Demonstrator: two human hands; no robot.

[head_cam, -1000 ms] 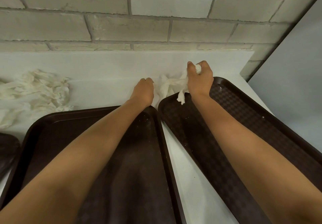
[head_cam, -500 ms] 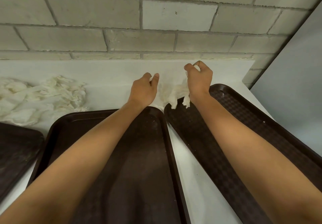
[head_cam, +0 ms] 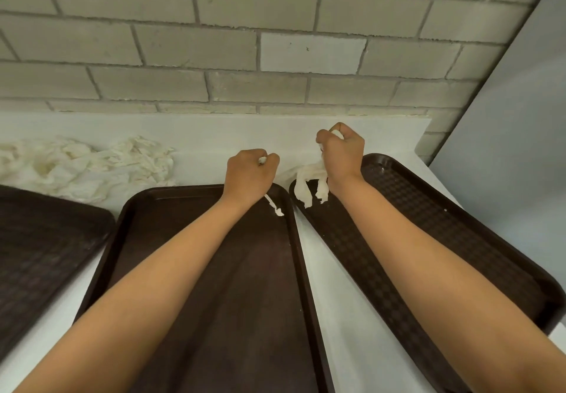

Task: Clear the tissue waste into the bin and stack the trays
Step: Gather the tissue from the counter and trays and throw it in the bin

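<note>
step: gathering tissue, trays unstacked | left hand [head_cam: 249, 175] curled, pinches thin strip [head_cam: 274, 206] over far-right corner of middle tray [head_cam: 171, 209] | right hand [head_cam: 343, 157] fisted round tissue wad [head_cam: 306, 183] at far-left corner of right tray [head_cam: 428, 209] | tissue pile [head_cam: 92, 166] at far-left edge of counter [head_cam: 330, 300] | next: likely needs the bin, not in view

Probably a canteen's tray-clearing corner: brown textured serving trays [head_cam: 260, 300] lie side by side on a white table [head_cam: 343, 316], a bare painted block wall [head_cam: 232, 49] stands at twelve o'clock, and tissue waste [head_cam: 92, 166] is heaped at ten o'clock.
</note>
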